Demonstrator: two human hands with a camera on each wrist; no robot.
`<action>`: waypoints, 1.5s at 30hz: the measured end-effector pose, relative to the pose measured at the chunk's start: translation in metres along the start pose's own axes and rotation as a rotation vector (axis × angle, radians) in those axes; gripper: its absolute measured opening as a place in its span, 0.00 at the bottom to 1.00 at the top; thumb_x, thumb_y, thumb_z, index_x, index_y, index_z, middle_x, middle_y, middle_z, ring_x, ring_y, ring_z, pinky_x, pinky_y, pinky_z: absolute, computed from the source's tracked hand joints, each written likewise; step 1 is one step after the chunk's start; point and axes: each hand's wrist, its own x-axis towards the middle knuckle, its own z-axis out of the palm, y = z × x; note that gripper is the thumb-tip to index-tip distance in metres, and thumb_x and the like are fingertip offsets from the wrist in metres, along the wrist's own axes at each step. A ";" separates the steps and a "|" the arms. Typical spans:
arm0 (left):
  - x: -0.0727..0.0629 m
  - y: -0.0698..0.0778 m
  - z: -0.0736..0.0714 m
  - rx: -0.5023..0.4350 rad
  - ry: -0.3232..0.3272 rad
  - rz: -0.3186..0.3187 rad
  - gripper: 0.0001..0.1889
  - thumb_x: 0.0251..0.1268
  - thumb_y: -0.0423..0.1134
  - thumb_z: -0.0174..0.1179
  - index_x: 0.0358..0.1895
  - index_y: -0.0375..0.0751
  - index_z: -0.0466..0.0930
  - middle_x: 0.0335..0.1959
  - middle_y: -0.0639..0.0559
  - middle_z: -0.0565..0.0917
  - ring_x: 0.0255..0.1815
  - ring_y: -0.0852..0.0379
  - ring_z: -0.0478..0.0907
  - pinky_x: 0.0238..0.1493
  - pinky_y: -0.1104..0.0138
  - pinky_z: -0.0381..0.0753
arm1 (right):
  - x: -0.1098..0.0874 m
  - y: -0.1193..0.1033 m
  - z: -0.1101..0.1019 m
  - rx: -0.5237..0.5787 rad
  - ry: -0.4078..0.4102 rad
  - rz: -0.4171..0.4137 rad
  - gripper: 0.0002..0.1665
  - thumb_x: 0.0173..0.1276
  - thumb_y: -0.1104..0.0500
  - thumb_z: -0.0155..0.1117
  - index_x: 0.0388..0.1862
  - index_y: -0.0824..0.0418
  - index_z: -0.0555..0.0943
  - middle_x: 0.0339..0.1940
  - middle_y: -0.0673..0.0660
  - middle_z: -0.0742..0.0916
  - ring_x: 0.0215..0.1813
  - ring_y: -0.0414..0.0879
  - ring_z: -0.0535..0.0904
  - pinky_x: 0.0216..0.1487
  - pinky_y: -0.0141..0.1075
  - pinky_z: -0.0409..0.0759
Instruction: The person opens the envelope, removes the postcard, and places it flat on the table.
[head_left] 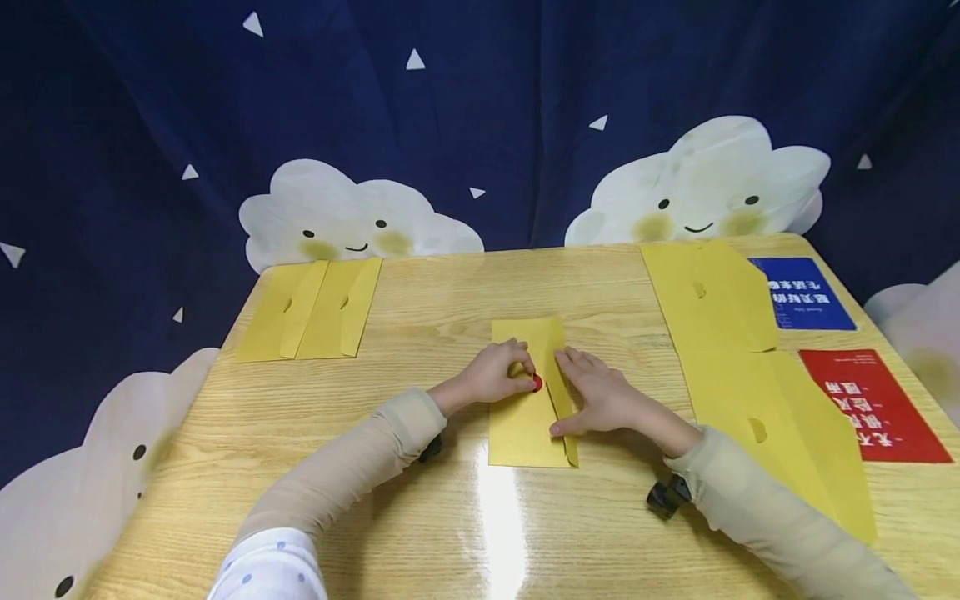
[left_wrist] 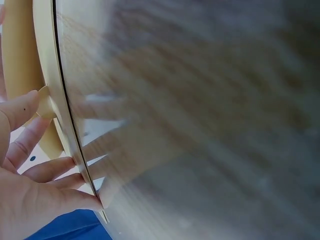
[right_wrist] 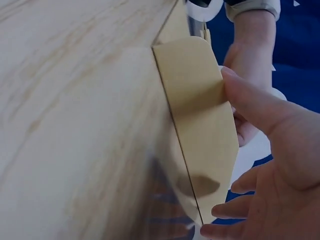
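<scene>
A yellow paper envelope [head_left: 517,442] lies on the wooden table in front of me, its flap [head_left: 561,402] folded over along the right side. My left hand [head_left: 491,377] pinches the half-round tab [left_wrist: 45,104] at the envelope's middle between thumb and index finger. Beside those fingertips a small red patch [head_left: 537,382] shows. My right hand [head_left: 600,396] has its fingers spread along the flap's edge, thumb toward the near end. In the right wrist view, the thumb touches the flap [right_wrist: 200,130].
Two yellow envelopes [head_left: 281,312] lie side by side at the back left. On the right lie two more with flaps spread, one far [head_left: 705,317] and one nearer [head_left: 780,450], beside a blue card [head_left: 802,292] and a red card [head_left: 873,408]. A dark curtain [head_left: 480,100] hangs behind.
</scene>
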 end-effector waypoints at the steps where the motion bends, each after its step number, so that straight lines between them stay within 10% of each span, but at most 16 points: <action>1: 0.000 0.000 0.000 -0.003 0.001 0.001 0.07 0.57 0.40 0.62 0.35 0.41 0.81 0.41 0.46 0.81 0.63 0.44 0.64 0.64 0.53 0.55 | -0.001 0.001 -0.001 0.006 -0.002 -0.001 0.66 0.47 0.37 0.69 0.70 0.73 0.47 0.69 0.73 0.54 0.67 0.71 0.49 0.54 0.68 0.54; 15: 0.000 0.000 -0.001 -0.007 0.009 0.010 0.06 0.57 0.40 0.62 0.34 0.41 0.81 0.26 0.51 0.79 0.63 0.43 0.64 0.64 0.52 0.54 | -0.008 0.011 -0.010 0.093 -0.004 -0.061 0.65 0.45 0.42 0.73 0.72 0.64 0.47 0.68 0.77 0.52 0.65 0.75 0.48 0.56 0.67 0.53; 31: -0.001 0.001 0.000 0.000 0.011 0.009 0.06 0.57 0.39 0.62 0.35 0.40 0.81 0.33 0.48 0.82 0.63 0.43 0.63 0.65 0.54 0.54 | -0.014 0.016 -0.013 -0.107 0.077 -0.021 0.63 0.35 0.43 0.78 0.67 0.68 0.60 0.70 0.70 0.53 0.69 0.67 0.44 0.55 0.67 0.55; 45: -0.001 0.002 0.000 0.004 -0.006 -0.013 0.07 0.58 0.40 0.61 0.36 0.41 0.81 0.54 0.38 0.75 0.64 0.41 0.61 0.64 0.52 0.54 | -0.008 0.035 -0.009 -0.154 -0.052 -0.056 0.66 0.36 0.35 0.73 0.70 0.63 0.57 0.70 0.69 0.53 0.69 0.69 0.40 0.56 0.69 0.46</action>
